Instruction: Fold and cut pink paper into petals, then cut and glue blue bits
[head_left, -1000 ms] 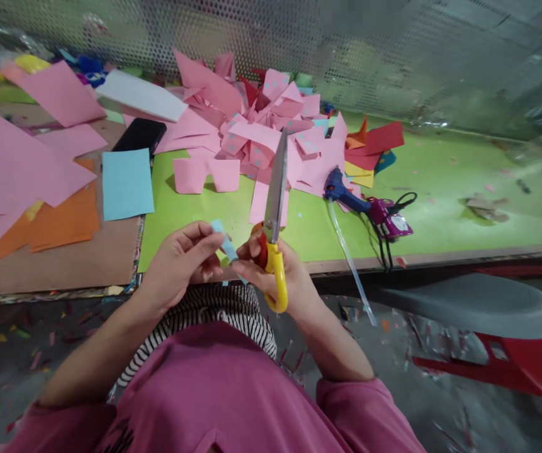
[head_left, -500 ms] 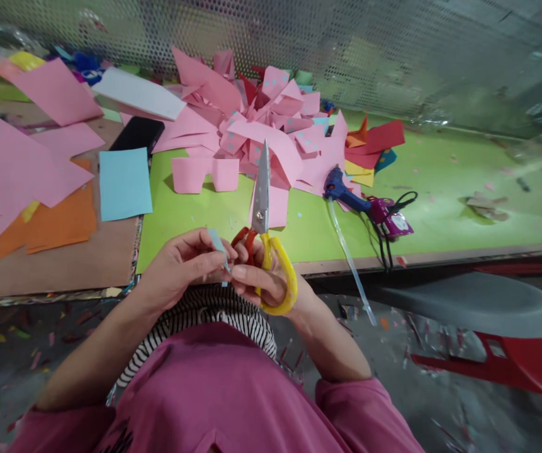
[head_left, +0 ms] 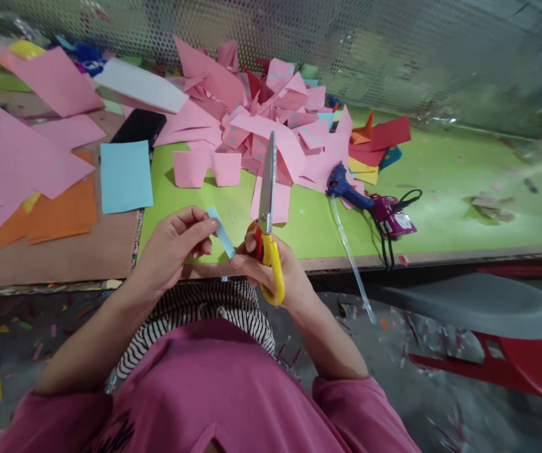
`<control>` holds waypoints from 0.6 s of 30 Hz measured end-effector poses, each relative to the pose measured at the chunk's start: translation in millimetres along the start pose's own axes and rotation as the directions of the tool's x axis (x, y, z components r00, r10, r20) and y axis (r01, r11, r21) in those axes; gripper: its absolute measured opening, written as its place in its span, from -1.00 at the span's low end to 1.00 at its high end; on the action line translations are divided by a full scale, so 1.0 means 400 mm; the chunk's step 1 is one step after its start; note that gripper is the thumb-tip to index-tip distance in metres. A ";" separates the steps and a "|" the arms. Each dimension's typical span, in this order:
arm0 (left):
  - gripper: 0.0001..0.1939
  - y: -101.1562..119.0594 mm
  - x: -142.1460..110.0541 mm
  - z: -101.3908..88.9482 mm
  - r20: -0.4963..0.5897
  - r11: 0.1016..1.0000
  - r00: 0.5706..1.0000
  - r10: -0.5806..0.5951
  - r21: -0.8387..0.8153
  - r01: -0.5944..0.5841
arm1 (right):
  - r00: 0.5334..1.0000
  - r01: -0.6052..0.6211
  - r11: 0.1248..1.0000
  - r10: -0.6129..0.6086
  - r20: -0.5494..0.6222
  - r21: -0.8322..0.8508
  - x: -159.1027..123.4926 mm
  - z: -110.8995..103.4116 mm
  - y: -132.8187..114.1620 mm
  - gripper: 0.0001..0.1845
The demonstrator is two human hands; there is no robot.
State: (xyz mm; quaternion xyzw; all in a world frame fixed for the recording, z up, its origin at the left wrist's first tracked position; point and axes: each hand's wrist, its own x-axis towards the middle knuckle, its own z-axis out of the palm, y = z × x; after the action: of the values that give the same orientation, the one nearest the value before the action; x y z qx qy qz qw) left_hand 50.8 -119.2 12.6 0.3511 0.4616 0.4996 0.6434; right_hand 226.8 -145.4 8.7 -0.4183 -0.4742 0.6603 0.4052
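Observation:
Between my two hands stretches a narrow light-blue paper strip (head_left: 224,236). My left hand (head_left: 175,242) pinches its upper end between thumb and fingers. The strip's lower end is at the thumb and fingertips of my right hand (head_left: 275,267), which also holds a pair of scissors (head_left: 269,189) with a red and a yellow handle. The scissors stand blades up, pointing away from me, and the blades look closed together. Beyond my hands lies a folded pink paper piece (head_left: 207,168) with two flaps. A light-blue paper sheet (head_left: 126,177) lies to the left.
A heap of pink paper pieces (head_left: 271,126) covers the back middle of the table. On the right lies a blue glue gun (head_left: 350,192) with a clear glue stick jutting past the edge. A black phone (head_left: 139,128), orange paper (head_left: 65,211) and pink sheets (head_left: 11,157) lie left.
My hands came close together around the strip, then moved apart, so more of it shows now. The scissors tilted left and swung back upright in my right hand.

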 end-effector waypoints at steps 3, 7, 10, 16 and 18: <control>-0.82 0.012 0.019 -0.011 -0.028 0.999 0.999 0.039 -0.014 -0.039 | 1.000 0.003 1.000 -0.003 0.011 -0.024 -0.002 -0.027 0.004 -0.59; -0.79 0.028 0.033 -0.018 -0.052 0.997 0.996 0.071 -0.013 -0.072 | 0.997 0.031 0.993 -0.038 -0.063 -0.114 -0.002 -0.070 -0.021 -0.59; -0.79 0.032 0.032 -0.010 -0.016 0.999 0.999 0.030 0.012 -0.029 | 0.989 0.094 0.987 -0.108 -0.099 -0.133 0.008 -0.079 -0.034 -0.59; -0.75 0.019 0.028 0.016 0.123 0.994 0.987 -0.107 -0.008 0.109 | 0.931 0.347 0.918 -0.362 -0.047 -0.190 0.035 -0.068 -0.003 -0.61; -0.72 0.011 0.032 0.021 0.148 0.991 0.980 -0.136 0.012 0.136 | 0.921 0.376 0.897 -0.389 -0.011 -0.231 0.036 -0.069 0.009 -0.60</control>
State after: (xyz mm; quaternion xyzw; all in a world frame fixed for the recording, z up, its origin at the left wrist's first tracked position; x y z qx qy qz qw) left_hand 58.3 -105.8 16.2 0.3555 0.4358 0.4267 0.7083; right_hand 247.7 -124.7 -2.7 -0.3785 -0.6069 0.4980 0.4904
